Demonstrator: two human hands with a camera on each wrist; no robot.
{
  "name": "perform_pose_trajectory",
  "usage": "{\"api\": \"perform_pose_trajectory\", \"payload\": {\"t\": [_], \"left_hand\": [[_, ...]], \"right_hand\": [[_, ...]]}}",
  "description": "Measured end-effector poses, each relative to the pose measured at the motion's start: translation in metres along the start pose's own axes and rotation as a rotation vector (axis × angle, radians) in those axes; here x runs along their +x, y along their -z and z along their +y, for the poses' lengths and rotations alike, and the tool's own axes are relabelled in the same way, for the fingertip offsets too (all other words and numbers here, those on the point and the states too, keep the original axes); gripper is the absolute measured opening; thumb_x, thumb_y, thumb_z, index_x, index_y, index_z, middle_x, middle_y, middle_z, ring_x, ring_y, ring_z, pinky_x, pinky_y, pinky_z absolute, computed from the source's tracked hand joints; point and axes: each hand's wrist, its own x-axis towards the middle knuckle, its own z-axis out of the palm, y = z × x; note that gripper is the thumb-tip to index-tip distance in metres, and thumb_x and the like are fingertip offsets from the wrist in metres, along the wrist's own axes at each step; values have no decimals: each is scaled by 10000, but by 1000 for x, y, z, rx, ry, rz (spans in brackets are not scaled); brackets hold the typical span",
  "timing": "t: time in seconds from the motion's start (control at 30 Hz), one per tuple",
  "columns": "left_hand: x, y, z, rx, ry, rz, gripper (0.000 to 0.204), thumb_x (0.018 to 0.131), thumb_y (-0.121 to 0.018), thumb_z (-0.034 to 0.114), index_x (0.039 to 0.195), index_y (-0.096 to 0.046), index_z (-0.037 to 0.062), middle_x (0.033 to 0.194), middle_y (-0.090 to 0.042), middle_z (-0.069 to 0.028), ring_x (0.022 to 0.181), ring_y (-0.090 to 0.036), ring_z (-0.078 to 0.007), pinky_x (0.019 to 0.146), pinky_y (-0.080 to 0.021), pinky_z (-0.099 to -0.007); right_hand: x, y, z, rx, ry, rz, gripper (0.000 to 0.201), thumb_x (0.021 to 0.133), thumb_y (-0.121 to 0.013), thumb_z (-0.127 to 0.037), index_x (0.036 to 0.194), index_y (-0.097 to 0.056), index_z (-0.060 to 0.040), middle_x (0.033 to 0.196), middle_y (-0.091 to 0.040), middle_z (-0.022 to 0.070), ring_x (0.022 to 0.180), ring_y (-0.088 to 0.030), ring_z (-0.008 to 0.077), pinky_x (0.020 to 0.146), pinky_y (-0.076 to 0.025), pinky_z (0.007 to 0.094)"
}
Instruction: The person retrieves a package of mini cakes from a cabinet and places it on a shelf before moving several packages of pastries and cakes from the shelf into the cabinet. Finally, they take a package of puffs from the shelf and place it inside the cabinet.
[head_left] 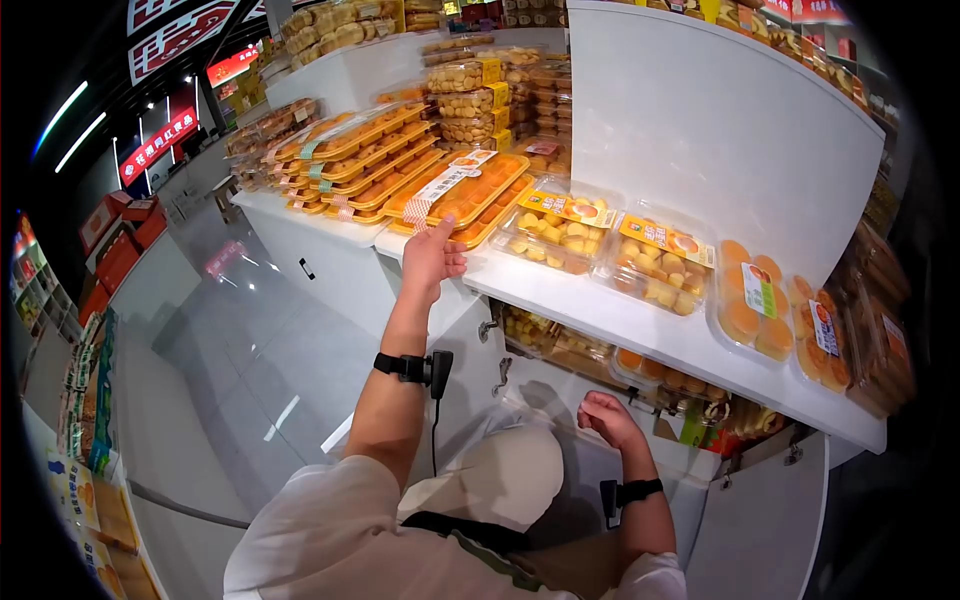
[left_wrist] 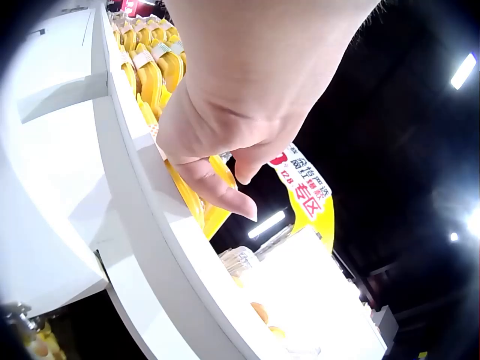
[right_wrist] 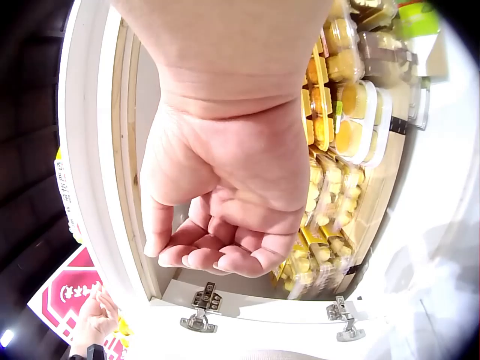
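My left hand [head_left: 432,262] reaches to the front edge of a yellow pastry tray [head_left: 470,190] with a clear lid and a white and orange label. Its fingertips overlap the tray's near corner, and the fingers are loosely bent. Under this tray lies a second yellow one. In the left wrist view, the left hand [left_wrist: 232,127] hangs over the white shelf edge beside the yellow trays. My right hand [head_left: 608,418] is empty, low in front of the open cabinet. The right wrist view has that hand [right_wrist: 225,195] palm in sight, fingers loosely curled.
Stacked yellow trays [head_left: 370,160] stand to the left. Along the white counter [head_left: 560,290] sit clear boxes of small cakes [head_left: 555,230] and round buns [head_left: 755,300]. Below, the cabinet door [head_left: 765,510] stands open, with metal hinges [right_wrist: 201,307] and packed boxes [right_wrist: 322,255] inside.
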Motion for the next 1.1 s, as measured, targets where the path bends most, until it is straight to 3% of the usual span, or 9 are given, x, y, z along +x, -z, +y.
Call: {"api": "perform_pose_trajectory", "payload": {"t": [0.23, 0.37, 0.43, 0.53, 0.6, 0.63, 0.73, 0.87, 1.1], "left_hand": [[42, 16, -13, -356, 80, -41, 341, 906, -667, 347, 936, -573, 20, 745, -609, -67, 584, -610, -141, 505, -531, -233], [22, 2, -2, -420, -7, 20, 295, 913, -661, 307, 891, -571, 27, 763, -588, -53, 629, -626, -150, 510, -507, -203], [33, 18, -10, -442, -8, 13, 276, 916, -655, 297, 920, -564, 36, 781, -581, -48, 656, -631, -155, 523, -501, -202], [-7, 3, 13, -354, -115, -22, 290, 911, -661, 294, 994, -572, 31, 848, -584, -53, 770, -635, -154, 581, -510, -225], [-24, -5, 24, -302, -57, 32, 334, 921, -649, 248, 1126, -556, 2, 984, -586, -88, 964, -612, -183, 758, -548, -281], [-20, -4, 20, -305, -50, 22, 334, 921, -649, 248, 1126, -556, 2, 984, -586, -88, 964, -612, -183, 758, -548, -281], [-4, 1, 11, -555, -161, -71, 407, 941, -589, 134, 1276, -457, -57, 1249, -527, -156, 1184, -521, -274, 1050, -456, -422], [5, 1, 5, -644, -209, -108, 397, 937, -580, 108, 1273, -455, -63, 1270, -523, -165, 1190, -519, -279, 1047, -457, -441], [-35, -16, 4, -718, -351, -148, 416, 926, -568, 98, 1294, -449, -55, 1284, -526, -167, 1201, -518, -285, 1085, -415, -476]], "right_hand": [[-11, 2, 0, 15, -35, 60, 204, 911, -633, -215, 792, -561, -66, 721, -575, 22, 655, -529, 121, 647, -431, 253], [-14, 1, 0, 0, -52, 39, 203, 914, -641, -243, 801, -571, -89, 737, -577, -4, 670, -536, 92, 651, -442, 232], [-14, 1, 2, 3, -49, 44, 208, 916, -647, -268, 810, -579, -103, 744, -577, -21, 675, -539, 74, 661, -455, 221], [-14, 1, 2, -28, -53, 15, 209, 923, -641, -277, 820, -584, -105, 751, -578, -27, 682, -538, 66, 671, -456, 212], [-15, -3, 2, -16, -70, -48, 208, 929, -635, -278, 827, -590, -102, 752, -578, -28, 685, -535, 66, 666, -453, 208], [-16, -4, 0, -17, -68, -36, 208, 929, -635, -278, 827, -590, -102, 752, -578, -28, 685, -535, 66, 666, -453, 208], [-18, -6, -2, -18, -51, -37, 212, 932, -630, -278, 821, -587, -102, 749, -575, -25, 685, -533, 66, 657, -451, 210], [-19, -6, -3, -12, -54, -29, 222, 937, -627, -280, 810, -573, -107, 740, -570, -23, 674, -521, 66, 647, -443, 209], [-31, -9, -12, 9, -50, -10, 224, 937, -633, -271, 793, -569, -112, 763, -600, -17, 682, -531, 67, 670, -462, 223]]}}
